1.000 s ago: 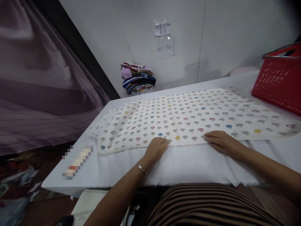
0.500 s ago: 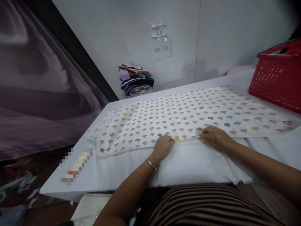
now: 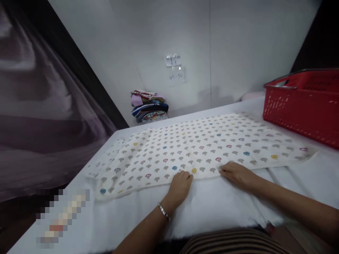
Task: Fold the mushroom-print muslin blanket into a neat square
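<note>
White mushroom-print cloth (image 3: 201, 148) flat on white bench (image 3: 212, 208), long axis left-right. Left hand (image 3: 180, 187), right hand (image 3: 237, 174) at near hem; cannot tell grip state.

Garment-folding workroom: padded white table (image 3: 212, 204), red basket (image 3: 302, 106), folded clothes stack (image 3: 148, 106), handwritten wall labels (image 3: 174, 67).

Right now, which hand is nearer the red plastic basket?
Right. The right hand lies on the near edge of the white mushroom-print cloth, with the red plastic basket off to its right; the left hand lies further left on that edge.
</note>
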Available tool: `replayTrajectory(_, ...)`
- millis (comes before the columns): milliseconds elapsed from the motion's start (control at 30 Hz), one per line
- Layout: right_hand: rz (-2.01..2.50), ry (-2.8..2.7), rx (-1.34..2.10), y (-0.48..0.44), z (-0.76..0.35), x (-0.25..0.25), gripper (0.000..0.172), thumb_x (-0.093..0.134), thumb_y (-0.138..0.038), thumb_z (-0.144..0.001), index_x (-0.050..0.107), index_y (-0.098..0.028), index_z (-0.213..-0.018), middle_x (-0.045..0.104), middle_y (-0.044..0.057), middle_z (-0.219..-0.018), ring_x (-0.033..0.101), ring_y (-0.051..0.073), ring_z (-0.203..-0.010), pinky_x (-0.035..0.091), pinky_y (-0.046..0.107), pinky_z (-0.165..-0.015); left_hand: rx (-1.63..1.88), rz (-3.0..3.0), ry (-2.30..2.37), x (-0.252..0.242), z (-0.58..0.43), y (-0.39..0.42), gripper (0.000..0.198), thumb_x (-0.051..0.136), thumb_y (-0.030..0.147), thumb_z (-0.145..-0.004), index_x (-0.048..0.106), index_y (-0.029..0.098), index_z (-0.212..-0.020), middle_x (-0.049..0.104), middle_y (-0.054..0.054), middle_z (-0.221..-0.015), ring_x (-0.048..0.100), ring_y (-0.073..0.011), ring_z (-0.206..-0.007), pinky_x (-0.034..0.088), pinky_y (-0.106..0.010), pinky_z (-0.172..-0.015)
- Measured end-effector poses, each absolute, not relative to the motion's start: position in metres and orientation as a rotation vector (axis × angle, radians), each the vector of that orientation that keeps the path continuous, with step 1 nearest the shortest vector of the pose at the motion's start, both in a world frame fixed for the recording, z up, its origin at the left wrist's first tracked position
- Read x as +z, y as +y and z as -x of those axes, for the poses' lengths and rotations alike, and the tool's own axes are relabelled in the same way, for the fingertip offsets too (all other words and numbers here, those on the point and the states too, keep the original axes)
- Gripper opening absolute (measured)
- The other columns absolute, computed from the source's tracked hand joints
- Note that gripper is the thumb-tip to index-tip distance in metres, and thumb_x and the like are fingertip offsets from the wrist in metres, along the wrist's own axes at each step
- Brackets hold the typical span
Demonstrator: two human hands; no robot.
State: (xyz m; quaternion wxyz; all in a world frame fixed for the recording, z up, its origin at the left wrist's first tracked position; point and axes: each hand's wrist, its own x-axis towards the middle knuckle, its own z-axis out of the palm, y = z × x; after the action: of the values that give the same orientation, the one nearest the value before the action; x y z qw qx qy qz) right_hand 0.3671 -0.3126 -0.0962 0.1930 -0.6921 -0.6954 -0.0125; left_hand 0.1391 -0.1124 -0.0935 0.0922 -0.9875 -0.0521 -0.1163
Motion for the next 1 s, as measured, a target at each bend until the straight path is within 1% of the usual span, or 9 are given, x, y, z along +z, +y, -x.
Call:
replayTrajectory(67,1.946,-1.998,-0.043,-0.311,-0.365,-0.095,0.03,0.033,-0.026,-0.098,0.063,-0.023,-0.095,0.064,0.005,-0.093,0.055,0.02,-0.084,0.043,0.034,-0.077,-0.319,2.928,-0.146,-0.093,-0.138,-0.112,0.019,0.042,0.01,-0.09,0.058,0.018,-0.097,0.06,-0.004,-0.087,0.054,-0.018,-0.08,0.043,-0.031,-0.067)
replayTrajectory(233,2.03,-2.086,-0.25,-0.303,-0.361,-0.098,0.03,0.033,-0.02,-0.097,0.062,-0.019,-0.092,0.062,0.006,-0.09,0.052,0.02,-0.08,0.04,0.034,-0.073,-0.249,2.938,-0.039,-0.087,-0.137,-0.107,0.041,0.045,0.003,-0.085,0.049,0.022,-0.121,0.061,-0.003,-0.097,0.056,-0.0182,-0.085,0.045,-0.031,-0.072)
replayTrajectory(400,2.121,-2.182,-0.348,-0.295,-0.362,-0.088,0.03,0.032,-0.017,-0.096,0.06,-0.017,-0.083,0.06,0.006,-0.086,0.05,0.019,-0.073,0.037,0.031,-0.064,-0.179,2.933,-0.048,-0.083,-0.146,-0.103,0.048,0.045,-0.002,-0.08,0.051,0.021,-0.121,0.062,-0.005,-0.1,0.057,-0.0202,-0.086,0.046,-0.032,-0.073)
replayTrajectory(500,2.089,-2.227,-0.277,-0.297,-0.364,-0.075,0.027,0.034,-0.016,-0.095,0.059,-0.017,-0.084,0.06,0.006,-0.089,0.051,0.019,-0.081,0.037,0.029,-0.066,-0.227,2.923,-0.061,-0.089,-0.149,-0.099,0.053,0.042,-0.005,-0.078,0.051,0.021,-0.124,0.062,-0.006,-0.099,0.058,-0.02,-0.086,0.048,-0.032,-0.073)
replayTrajectory(567,2.073,-2.181,-0.178,-0.302,-0.363,-0.069,0.026,0.034,-0.018,-0.096,0.059,-0.018,-0.088,0.06,0.006,-0.093,0.051,0.018,-0.085,0.037,0.028,-0.07,-0.285,2.904,-0.065,-0.098,-0.147,-0.095,0.057,0.04,-0.007,-0.076,0.053,0.022,-0.123,0.062,-0.005,-0.097,0.057,-0.02,-0.088,0.048,-0.033,-0.075)
replayTrajectory(667,2.104,-2.08,-0.08,-0.308,-0.359,-0.07,0.033,0.028,-0.023,-0.099,0.06,-0.018,-0.093,0.06,0.006,-0.09,0.051,0.017,-0.082,0.037,0.028,-0.071,-0.327,2.89,-0.073,-0.111,-0.141,-0.088,0.059,0.041,-0.009,-0.072,0.059,0.025,-0.116,0.062,-0.004,-0.097,0.058,-0.0192,-0.09,0.049,-0.032,-0.077)
replayTrajectory(733,2.087,-2.098,-0.123,-0.31,-0.356,-0.074,0.037,0.025,-0.024,-0.1,0.06,-0.017,-0.098,0.061,0.007,-0.09,0.051,0.017,-0.082,0.036,0.029,-0.073,-0.34,2.902,-0.099,-0.118,-0.138,-0.083,0.057,0.041,-0.009,-0.072,0.062,0.026,-0.113,0.063,-0.002,-0.097,0.058,-0.0176,-0.09,0.049,-0.029,-0.077)
replayTrajectory(900,2.066,-2.069,-0.188,-0.322,-0.37,-0.082,0.032,0.031,-0.022,-0.098,0.057,-0.019,-0.116,0.06,0.007,-0.097,0.051,0.018,-0.089,0.036,0.031,-0.08,-0.375,2.932,-0.055,-0.136,-0.139,-0.067,0.057,0.041,-0.007,-0.075,0.061,0.026,-0.116,0.064,-0.001,-0.1,0.058,-0.0158,-0.094,0.048,-0.027,-0.082)
replayTrajectory(1000,2.156,-1.882,-0.158,-0.343,-0.395,-0.084,0.031,0.034,-0.024,-0.097,0.06,-0.02,-0.116,0.062,0.008,-0.1,0.053,0.019,-0.093,0.038,0.033,-0.083,-0.404,2.925,0.068,-0.149,-0.14,-0.053,0.057,0.042,-0.006,-0.072,0.062,0.027,-0.114,0.065,0.0,-0.099,0.059,-0.0162,-0.092,0.048,-0.027,-0.084)
